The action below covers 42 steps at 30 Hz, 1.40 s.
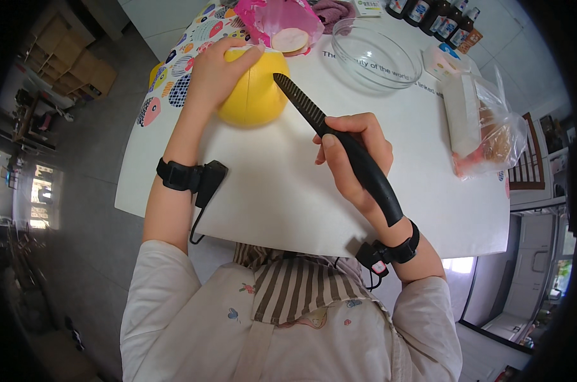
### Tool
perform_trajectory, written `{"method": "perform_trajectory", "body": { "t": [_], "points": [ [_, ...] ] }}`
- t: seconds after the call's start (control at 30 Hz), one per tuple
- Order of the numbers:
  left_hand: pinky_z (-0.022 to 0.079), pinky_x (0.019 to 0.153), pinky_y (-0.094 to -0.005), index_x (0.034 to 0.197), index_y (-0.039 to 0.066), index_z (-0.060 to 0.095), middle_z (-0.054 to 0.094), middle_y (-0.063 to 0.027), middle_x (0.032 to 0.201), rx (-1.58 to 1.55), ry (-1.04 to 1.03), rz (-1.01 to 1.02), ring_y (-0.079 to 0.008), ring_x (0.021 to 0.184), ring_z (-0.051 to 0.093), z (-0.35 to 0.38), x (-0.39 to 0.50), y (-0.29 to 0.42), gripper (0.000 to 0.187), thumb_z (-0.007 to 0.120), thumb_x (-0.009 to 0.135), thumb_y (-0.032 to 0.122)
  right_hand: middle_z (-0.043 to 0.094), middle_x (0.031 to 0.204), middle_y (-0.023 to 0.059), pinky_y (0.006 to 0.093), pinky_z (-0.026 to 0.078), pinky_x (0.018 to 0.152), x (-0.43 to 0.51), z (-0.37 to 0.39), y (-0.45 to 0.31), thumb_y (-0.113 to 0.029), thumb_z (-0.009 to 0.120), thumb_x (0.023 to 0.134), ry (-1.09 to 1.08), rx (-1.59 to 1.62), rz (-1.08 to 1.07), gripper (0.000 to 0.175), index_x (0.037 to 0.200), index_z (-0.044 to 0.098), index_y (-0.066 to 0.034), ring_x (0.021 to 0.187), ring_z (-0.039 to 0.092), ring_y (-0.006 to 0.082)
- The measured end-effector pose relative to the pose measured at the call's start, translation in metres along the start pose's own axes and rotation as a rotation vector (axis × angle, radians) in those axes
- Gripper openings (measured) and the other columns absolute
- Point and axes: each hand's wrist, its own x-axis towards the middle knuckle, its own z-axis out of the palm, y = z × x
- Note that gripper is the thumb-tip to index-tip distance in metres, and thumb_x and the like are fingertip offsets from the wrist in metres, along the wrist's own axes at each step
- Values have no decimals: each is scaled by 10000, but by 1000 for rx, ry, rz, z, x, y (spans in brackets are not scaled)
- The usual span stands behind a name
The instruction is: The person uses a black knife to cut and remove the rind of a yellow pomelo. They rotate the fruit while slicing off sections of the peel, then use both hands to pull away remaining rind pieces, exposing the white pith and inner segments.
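A yellow pomelo (257, 98) with its top sliced off sits on the white tabletop. A thin score line runs down its side. Spread over its left side and cut top edge, my left hand (220, 69) grips it, the thumb along the rim. My right hand (357, 153) holds a black knife-like tool (300, 102) with a ribbed blade, thumb and index finger where handle meets blade. The tool's tip meets the pomelo's right side; how deep it goes, I cannot tell. Behind the fruit, a cut round of rind (290, 40) lies at a pink plastic bag (281, 16).
A clear glass bowl (377, 59) stands back right, near a purple cloth (335, 14). Several dark bottles (434, 19) line the far edge. A tissue pack (445, 62) and a clear plastic bag with contents (496, 129) are at right. A patterned cloth (178, 71) covers the left edge.
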Motion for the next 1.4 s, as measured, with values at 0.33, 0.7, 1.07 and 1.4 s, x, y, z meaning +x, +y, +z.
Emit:
{"method": "perform_trajectory", "body": {
  "t": [0.33,0.7,1.07,1.4],
  "points": [
    [557,755,-304,1123,-40,700,738,-145,981,-466,-124,-357,-225,848,725,-3,36,-19,613,705,825,496,623,669,43,241,465,544,2,16,15,18,672,828,10,-43,-120,202,1007,589,-26,543,587,108],
    [571,717,-283,1115,-44,687,734,-129,985,-805,-100,-501,-191,823,729,-6,47,-35,548,718,857,439,601,645,53,271,469,540,10,33,21,18,677,800,-9,-147,-328,204,981,591,-22,537,590,173],
    [350,1117,-334,1228,123,703,596,-127,1377,-1,-73,138,-243,1359,477,4,45,-24,487,730,851,430,620,670,51,232,470,593,50,26,23,-46,678,866,-30,-7,-65,156,986,582,-16,582,577,89],
    [494,937,-323,1163,138,741,716,-89,1152,-285,-25,-148,-237,1067,671,0,54,-39,551,721,784,538,621,671,75,257,483,582,55,42,33,-16,677,830,-46,-99,-218,169,974,587,-13,555,600,170]
  ]
}}
